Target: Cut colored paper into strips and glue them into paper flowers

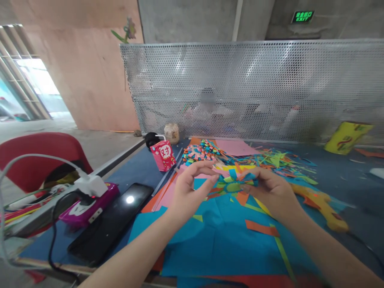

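A paper flower with blue, green and orange strip petals is held up over blue paper sheets. My left hand curls in from the left, thumb and fingertips closed at the flower's left edge. On the other side my right hand pinches the right-hand petals between thumb and fingers. An orange paper strip and a thin green strip lie on the blue paper below. A yellow glue gun rests just right of my right hand.
Fringed paper flowers and loose paper strips lie farther back, before a perforated metal screen. A red drink carton, a black phone and a purple power strip are at left. A yellow can lies at right.
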